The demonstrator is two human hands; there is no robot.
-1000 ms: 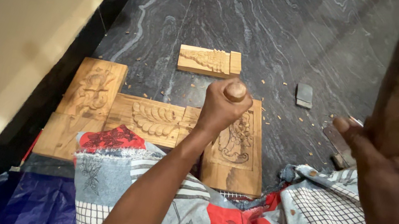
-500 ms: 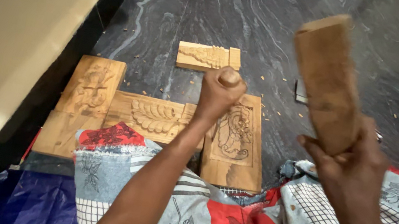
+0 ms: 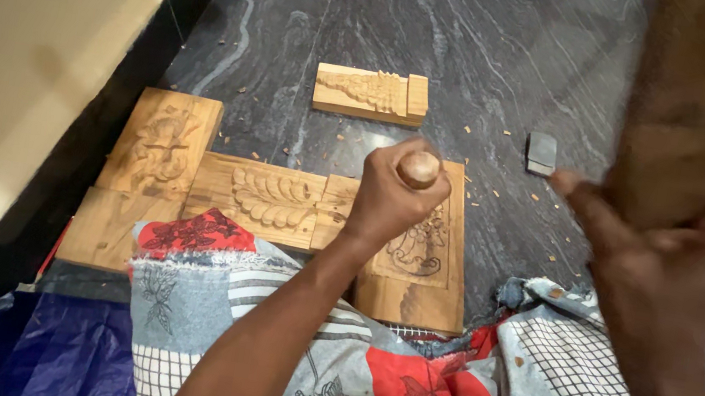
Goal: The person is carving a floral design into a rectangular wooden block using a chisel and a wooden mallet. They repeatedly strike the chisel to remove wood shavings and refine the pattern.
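Observation:
My left hand (image 3: 392, 197) is wrapped around a chisel, whose round wooden handle end (image 3: 418, 169) sticks up from the fist. It stands over a carved wooden panel (image 3: 425, 247) with a floral pattern, lying on the dark stone floor. My right hand (image 3: 671, 267) is raised close to the camera, gripping a long wooden mallet block (image 3: 702, 103) that is blurred. The chisel's blade is hidden by my hand.
Three more carved wooden panels lie around: one with leaf shapes (image 3: 272, 199), one at the left (image 3: 158, 148), and a small one farther away (image 3: 371, 93). A small grey sharpening stone (image 3: 542, 153) and wood chips dot the floor. Patterned cloth (image 3: 398, 384) covers my legs. A pale wall (image 3: 25, 61) is at left.
My right hand has swung the wooden mallet block up and toward the camera after being lower half a second ago. My left hand has stayed on the chisel over the panel.

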